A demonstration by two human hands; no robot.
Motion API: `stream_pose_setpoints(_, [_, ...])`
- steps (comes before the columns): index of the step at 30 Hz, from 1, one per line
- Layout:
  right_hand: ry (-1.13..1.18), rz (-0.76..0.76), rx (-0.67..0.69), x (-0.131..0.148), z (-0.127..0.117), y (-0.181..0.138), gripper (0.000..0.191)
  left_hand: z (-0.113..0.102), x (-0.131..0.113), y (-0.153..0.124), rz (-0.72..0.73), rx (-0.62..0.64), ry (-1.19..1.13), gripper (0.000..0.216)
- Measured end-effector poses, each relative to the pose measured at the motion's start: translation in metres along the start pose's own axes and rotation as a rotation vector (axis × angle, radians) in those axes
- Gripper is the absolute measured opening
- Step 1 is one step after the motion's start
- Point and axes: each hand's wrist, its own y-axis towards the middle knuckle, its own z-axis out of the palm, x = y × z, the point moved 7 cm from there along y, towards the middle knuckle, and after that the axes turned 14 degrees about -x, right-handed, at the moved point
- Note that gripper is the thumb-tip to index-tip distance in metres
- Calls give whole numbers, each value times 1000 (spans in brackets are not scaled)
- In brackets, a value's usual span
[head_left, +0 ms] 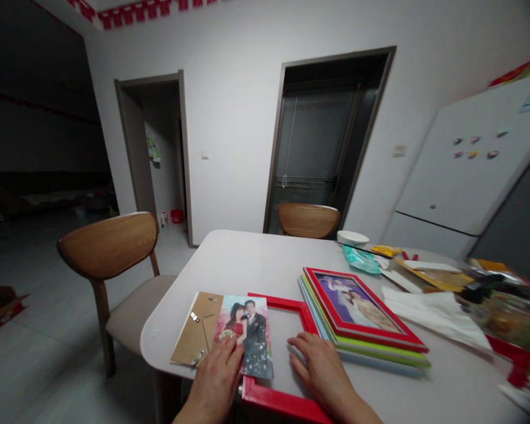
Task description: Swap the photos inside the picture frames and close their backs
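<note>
My left hand (216,374) lies over the lower left part of a photo print (257,335) of a couple, its fingers stretched out and touching the print. Under the print's left side is a brown backing board (188,338) with metal clips and a stand flap. A red picture frame (287,304) lies flat on the table; the print overlaps its left side. My right hand (320,368) rests across the frame's right bar, fingers apart and reaching into the frame opening, holding nothing. The frame's lower right part is hidden under my right hand and forearm.
Right of my hands is a stack of picture frames (362,309), the red top one holding a photo. Beyond it are white paper (437,318), a teal packet (361,259), a white bowl (352,238) and clutter on the table (247,253). A wooden chair (110,244) stands left.
</note>
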Motion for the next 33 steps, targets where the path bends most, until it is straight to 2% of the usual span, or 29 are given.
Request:
stream_pose_setpoints(6, [29, 13, 30, -1, 0, 2, 28, -22, 8, 12, 34, -21, -92, 41])
stream_pose_setpoints(9, [78, 26, 33, -1, 1, 4, 29, -38, 23, 26, -23, -84, -164, 39])
stream_pose_setpoints(14, [271, 42, 9, 11, -2, 6, 30, -69, 66, 47, -406, -338, -228, 30])
stream_pose_setpoints(18, [444, 79, 24, 24, -5, 8, 30, -83, 80, 48, -696, -511, -413, 28])
stream_pose_setpoints(20, [552, 130, 54, 30, -4, 9, 31, -75, 77, 45, -838, -554, -645, 28])
stream_pose_setpoints(22, [697, 227, 87, 33, 1, 10, 33, -56, 65, 42, -966, -549, -934, 28])
stream_pose_setpoints(25, [1003, 514, 114, 27, 14, 9, 36, -29, 41, 41, -1061, -481, -1258, 29])
stream_pose_setpoints(27, [1232, 732, 39, 17, 19, 7, 35, -19, 30, 43, -1076, -440, -1369, 30])
stream_pose_setpoints(29, [1389, 884, -81, 7, 19, 5, 30, -15, 23, 44, -1092, -412, -1443, 32])
stream_pose_setpoints(31, [1435, 938, -120, 2, 17, 3, 28, -13, 18, 45, -1101, -365, -1503, 33])
stream_pose_setpoints(33, [1411, 911, -84, 3, 15, 2, 27, -9, 8, 43, -1086, -288, -1556, 32])
